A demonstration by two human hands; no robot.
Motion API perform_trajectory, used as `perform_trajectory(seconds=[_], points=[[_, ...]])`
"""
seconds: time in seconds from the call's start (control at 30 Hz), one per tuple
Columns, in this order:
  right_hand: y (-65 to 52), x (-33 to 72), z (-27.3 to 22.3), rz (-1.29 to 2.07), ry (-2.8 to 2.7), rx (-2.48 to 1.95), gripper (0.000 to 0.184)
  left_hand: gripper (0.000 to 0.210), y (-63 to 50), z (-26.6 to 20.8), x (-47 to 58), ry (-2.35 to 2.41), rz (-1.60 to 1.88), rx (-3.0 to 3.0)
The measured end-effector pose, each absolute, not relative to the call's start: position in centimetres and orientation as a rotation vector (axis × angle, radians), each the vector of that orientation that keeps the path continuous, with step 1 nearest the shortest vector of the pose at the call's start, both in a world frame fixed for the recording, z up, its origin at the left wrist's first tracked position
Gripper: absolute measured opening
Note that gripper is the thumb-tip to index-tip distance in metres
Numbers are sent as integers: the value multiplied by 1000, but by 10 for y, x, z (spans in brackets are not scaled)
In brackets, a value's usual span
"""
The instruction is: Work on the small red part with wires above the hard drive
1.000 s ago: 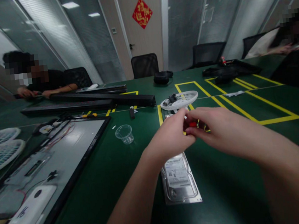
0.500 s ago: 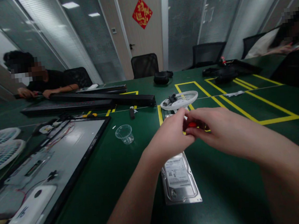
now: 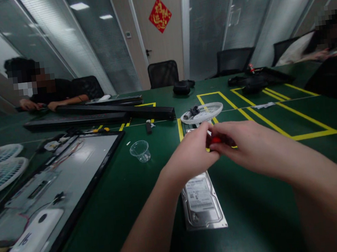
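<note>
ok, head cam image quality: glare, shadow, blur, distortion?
Head view: dim overall; sheen on the hard drive, label print too soft to read; dark shadow on the table below the right hand; red piece partly hidden; wide-angle stretch toward the edges.

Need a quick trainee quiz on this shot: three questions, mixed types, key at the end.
1. True or false: from the wearer's view, the clear cup sits left of the hard drive.
2. What colour is the small object showing between the left hand and right hand?
3. The drive's printed label faces: A) the tabletop; B) up; C) a side.

Key: 1. True. 2. Red. 3. B.
</note>
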State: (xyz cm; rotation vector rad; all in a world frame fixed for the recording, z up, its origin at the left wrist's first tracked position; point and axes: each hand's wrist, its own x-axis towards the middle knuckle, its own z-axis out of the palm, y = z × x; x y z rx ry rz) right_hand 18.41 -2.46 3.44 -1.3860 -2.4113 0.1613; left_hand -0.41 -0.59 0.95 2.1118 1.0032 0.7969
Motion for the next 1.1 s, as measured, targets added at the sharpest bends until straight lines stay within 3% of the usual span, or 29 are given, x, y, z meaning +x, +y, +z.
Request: perform_trajectory(seconds=[0.23, 0.5, 0.7, 0.87, 1.1], points=[[-25, 184, 35, 225, -2439, -1239, 25, 26, -6, 11, -5, 1037, 792, 2149], [-25, 186, 33, 129, -2408, -1324, 13, 31, -6, 11, -4, 988, 804, 2105], [-26, 185, 36, 184, -2424, -1216, 31, 26, -6, 11, -4, 1041, 802, 2149], [-26, 185, 35, 139, -2420, -1371, 19, 33, -6, 10, -4, 978, 816, 2101], [-27, 186, 35, 121, -2409, -1236, 24, 29, -7, 10, -5, 1017, 816, 2123]])
